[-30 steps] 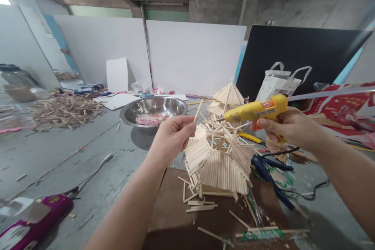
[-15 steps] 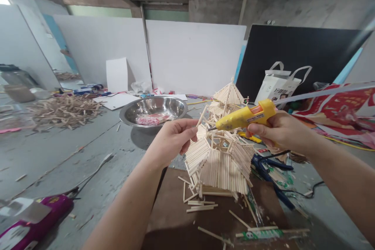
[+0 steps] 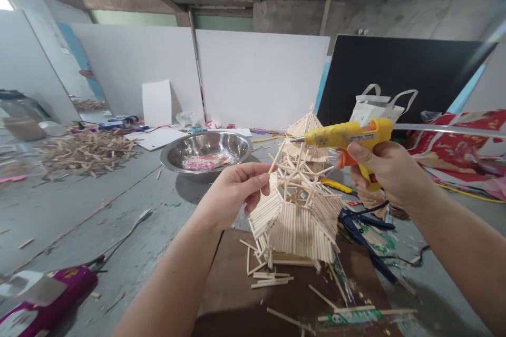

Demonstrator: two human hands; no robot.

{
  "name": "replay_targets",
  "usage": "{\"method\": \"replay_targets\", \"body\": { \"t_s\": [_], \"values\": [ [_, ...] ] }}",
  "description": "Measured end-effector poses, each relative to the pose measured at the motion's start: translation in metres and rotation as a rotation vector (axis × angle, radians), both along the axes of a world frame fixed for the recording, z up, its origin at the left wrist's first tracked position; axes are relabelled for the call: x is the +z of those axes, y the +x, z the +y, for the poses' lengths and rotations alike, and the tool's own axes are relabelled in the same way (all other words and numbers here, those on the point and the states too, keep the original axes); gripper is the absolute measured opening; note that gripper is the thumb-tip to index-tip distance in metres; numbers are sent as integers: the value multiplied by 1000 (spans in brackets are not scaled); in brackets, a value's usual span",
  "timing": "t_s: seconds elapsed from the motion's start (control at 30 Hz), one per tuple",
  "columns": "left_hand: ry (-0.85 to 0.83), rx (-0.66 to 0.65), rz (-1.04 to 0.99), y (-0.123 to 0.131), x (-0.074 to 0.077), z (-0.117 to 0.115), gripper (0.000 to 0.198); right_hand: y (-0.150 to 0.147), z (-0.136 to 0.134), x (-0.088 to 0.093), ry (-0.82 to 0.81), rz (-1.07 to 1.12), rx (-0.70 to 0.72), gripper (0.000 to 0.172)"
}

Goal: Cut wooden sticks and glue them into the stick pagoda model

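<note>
Between the thumb and fingers of my left hand (image 3: 241, 189) is a short wooden stick (image 3: 275, 159), tilted upward beside the upper part of a stick-built model (image 3: 296, 229). My right hand (image 3: 381, 168) is wrapped round the handle of a yellow glue gun (image 3: 340, 136). Its metal nozzle points left, a little above the stick and apart from it. A clear glue stick (image 3: 446, 127) juts from the gun's back. The model has slatted, sloping roof panels below an open frame, and stands on a brown board (image 3: 229, 284). A pointed stick roof (image 3: 304, 124) shows behind the gun.
A steel basin (image 3: 205, 150) with plastic packets stands beyond my left hand. Blue-handled pliers (image 3: 366, 239) and a black cord lie right of the model. Loose sticks (image 3: 272, 280) litter the board. A purple device (image 3: 51, 295) lies at lower left, a wood-scrap pile (image 3: 89, 150) farther back.
My right hand has raised the glue gun and moved it right, bringing its nozzle away from the model's frame. My left hand has stayed nearly in place with the stick.
</note>
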State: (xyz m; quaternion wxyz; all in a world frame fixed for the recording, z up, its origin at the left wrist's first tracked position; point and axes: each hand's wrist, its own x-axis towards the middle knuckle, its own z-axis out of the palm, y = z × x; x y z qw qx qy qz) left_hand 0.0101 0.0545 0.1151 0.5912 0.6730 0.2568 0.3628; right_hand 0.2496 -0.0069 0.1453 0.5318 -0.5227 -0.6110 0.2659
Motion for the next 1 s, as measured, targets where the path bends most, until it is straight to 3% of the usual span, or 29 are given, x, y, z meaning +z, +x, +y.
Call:
{"method": "replay_targets", "body": {
  "t_s": [0.2,0.53,1.0],
  "values": [
    [-23,-18,-29,1,0,-1,29,0,-1,-2,2,-55,-49,31],
    [-43,-58,-16,-1,0,-1,22,1,-1,-3,-55,58,28,31],
    [-37,-75,24,-1,0,0,24,0,-2,-2,-120,111,31,33]
  ]
}}
